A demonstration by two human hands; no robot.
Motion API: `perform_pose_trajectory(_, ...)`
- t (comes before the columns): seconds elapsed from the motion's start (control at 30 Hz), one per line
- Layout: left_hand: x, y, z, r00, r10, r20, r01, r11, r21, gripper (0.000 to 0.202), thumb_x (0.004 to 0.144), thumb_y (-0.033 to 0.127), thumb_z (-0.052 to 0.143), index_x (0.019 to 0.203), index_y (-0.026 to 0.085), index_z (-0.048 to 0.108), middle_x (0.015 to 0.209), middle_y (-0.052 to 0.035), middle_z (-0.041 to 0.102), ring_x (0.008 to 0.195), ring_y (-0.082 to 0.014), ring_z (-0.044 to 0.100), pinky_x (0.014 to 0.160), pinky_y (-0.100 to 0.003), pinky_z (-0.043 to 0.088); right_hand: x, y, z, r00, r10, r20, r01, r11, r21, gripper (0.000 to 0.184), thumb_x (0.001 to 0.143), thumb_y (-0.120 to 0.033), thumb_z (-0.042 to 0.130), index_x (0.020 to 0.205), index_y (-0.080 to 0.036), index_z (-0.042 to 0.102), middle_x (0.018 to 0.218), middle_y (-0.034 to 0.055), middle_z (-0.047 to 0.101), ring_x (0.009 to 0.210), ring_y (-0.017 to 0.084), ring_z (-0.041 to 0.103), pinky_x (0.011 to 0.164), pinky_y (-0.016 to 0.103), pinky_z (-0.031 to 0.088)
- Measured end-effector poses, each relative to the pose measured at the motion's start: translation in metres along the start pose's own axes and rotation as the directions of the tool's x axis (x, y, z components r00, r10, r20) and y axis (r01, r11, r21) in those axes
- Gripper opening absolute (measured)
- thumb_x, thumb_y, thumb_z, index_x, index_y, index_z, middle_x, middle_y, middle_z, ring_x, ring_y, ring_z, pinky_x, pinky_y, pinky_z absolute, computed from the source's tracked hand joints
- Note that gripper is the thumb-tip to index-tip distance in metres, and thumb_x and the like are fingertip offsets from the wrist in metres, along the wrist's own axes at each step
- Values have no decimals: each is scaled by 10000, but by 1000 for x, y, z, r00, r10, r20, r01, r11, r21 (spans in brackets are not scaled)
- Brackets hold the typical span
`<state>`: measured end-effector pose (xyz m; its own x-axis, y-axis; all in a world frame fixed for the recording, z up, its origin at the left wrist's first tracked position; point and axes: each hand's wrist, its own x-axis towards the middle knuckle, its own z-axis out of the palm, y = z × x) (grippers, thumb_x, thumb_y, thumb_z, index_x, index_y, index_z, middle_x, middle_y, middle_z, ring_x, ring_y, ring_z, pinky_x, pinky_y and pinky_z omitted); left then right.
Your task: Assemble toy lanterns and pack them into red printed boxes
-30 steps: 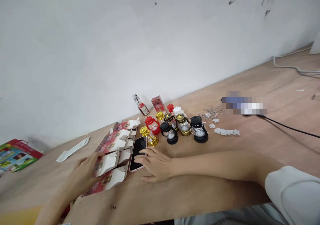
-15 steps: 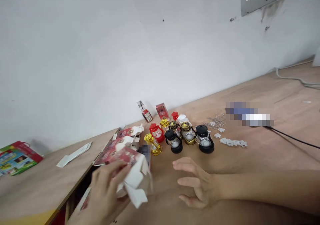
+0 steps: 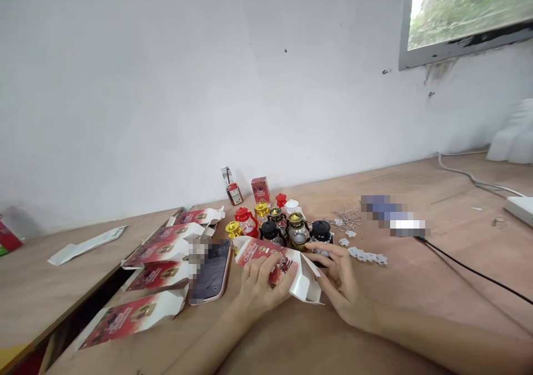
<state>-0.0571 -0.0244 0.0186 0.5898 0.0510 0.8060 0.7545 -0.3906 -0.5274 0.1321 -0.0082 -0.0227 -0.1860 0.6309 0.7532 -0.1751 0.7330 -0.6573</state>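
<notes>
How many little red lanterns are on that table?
2: the nearer red lantern stands behind the box in the left hand; the farther red lantern stands near the white lantern. Others may be hidden.

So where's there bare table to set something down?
Bare table lies between the right forearm, tags and cable; a smaller patch lies between the phone, nearest laid-out box and left forearm. It's crowded where lanterns cluster beyond the left hand and held box, and left of the phone.
</notes>
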Motion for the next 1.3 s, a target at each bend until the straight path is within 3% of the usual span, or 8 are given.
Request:
perform_pose_trajectory(0.3,-3,10,-10,996,36,78,-43,995,88,481,656,377,760,1097,351,569,1099,-57,620,837,-160,524,799,-300,378,5,-2,6,957,265,115,-282,943,176,369,819,-434,598,1093,-228,463,1138,121,607,991,204,643,813,325,556)
perform_pose_trajectory(0.43,-4,17,-7,999,-3,51,1,999,33,350,706,516,661,1012,355,607,1039,-55,591,837,-165,504,786,-308,368,8,1,0,972,223,68,-228,971,74,225,864,-340,537,1059,-231,516,1020,80,660,859,170,663,731,290,561)
perform_pose_trajectory(0.67,7,20,-2,988,-123,-94,107,982,-153,251,753,264,590,995,208,556,788,-3,634,790,-135,573,765,-281,403,7,5,-6,998,28,64,-24,998,-63,97,872,-219,503,906,-215,594,1016,67,655,932,157,635,772,280,527)
perform_pose_trajectory(0.83,14,15,-7,998,-34,-59,4,891,-454,299,749,153,494,1049,162,505,736,-4,700,768,-136,668,821,-309,487,10,1,-7,998,-45,48,52,988,-149,127,884,-188,484,819,-206,591,920,49,657,857,137,627,741,261,510)
perform_pose_trajectory(1.0,9,11,-5,999,39,-26,-47,893,-447,216,736,82,490,925,163,556,758,-24,715,822,-141,677,838,-306,519,14,-2,-9,979,-146,140,174,960,-219,202,893,-120,442,898,-199,628,949,53,654,890,121,629,782,246,513)
perform_pose_trajectory(1.07,5,8,-3,990,127,-68,-144,903,-404,73,755,151,578,812,180,543,787,-33,707,873,-165,670,853,-339,517,15,-1,-11,961,-196,195,241,939,-246,252,895,-91,409,900,-193,639,991,65,648,919,117,628,793,241,517)
perform_pose_trajectory(1.17,3,3,-2,968,230,-103,-252,893,-374,240,771,391,630,744,182,514,852,-72,691,952,-211,646,866,-390,511,15,1,-13,930,-264,255,328,909,-257,308,888,-49,368,831,-180,640,1024,77,639,946,112,624,801,227,520)
perform_pose_trajectory(1.3,9,0,-6,982,180,62,-148,925,-350,385,775,504,580,979,179,551,1038,-141,662,1080,-267,585,900,-451,477,17,1,-16,871,-394,293,467,849,-245,294,870,-15,374,834,-172,620,1028,89,637,945,113,609,796,221,517)
